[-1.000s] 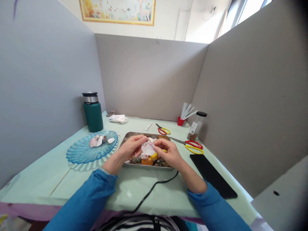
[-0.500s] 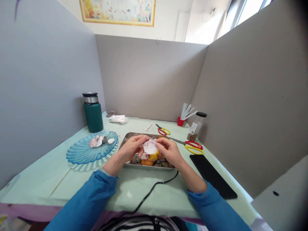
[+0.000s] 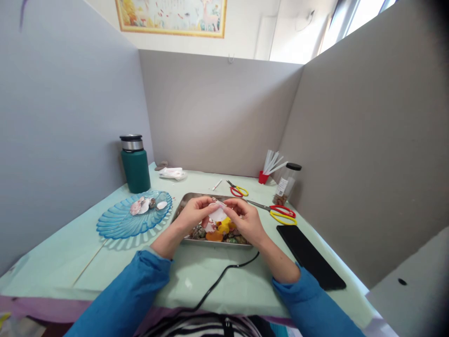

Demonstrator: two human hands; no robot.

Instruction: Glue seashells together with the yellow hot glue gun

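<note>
A white scallop shell (image 3: 218,215) is pinched between my left hand (image 3: 194,215) and my right hand (image 3: 246,220), just above a metal tray (image 3: 213,244). My fingers and thumbs close on its upper edge from both sides; a small pinkish part shows there, too small to make out. Inside the tray lie a yellow rubber duck (image 3: 225,225), an orange piece (image 3: 214,236) and several dark, mottled shells or stones (image 3: 198,232). Parts of the tray's contents are hidden behind my hands.
To the left, a blue shell-shaped plate (image 3: 119,224) holds several shells, near a green bottle (image 3: 135,168). Scissors (image 3: 280,214), smaller scissors (image 3: 238,190), a lidded jar (image 3: 286,185), a red cup of white sticks (image 3: 264,177) and a black slab (image 3: 310,257) stand or lie right. A black cable (image 3: 224,274) crosses in front.
The scallop shell has tilted between my fingers, so less of its white face shows. My hands have shifted only slightly; more of the yellow duck is visible.
</note>
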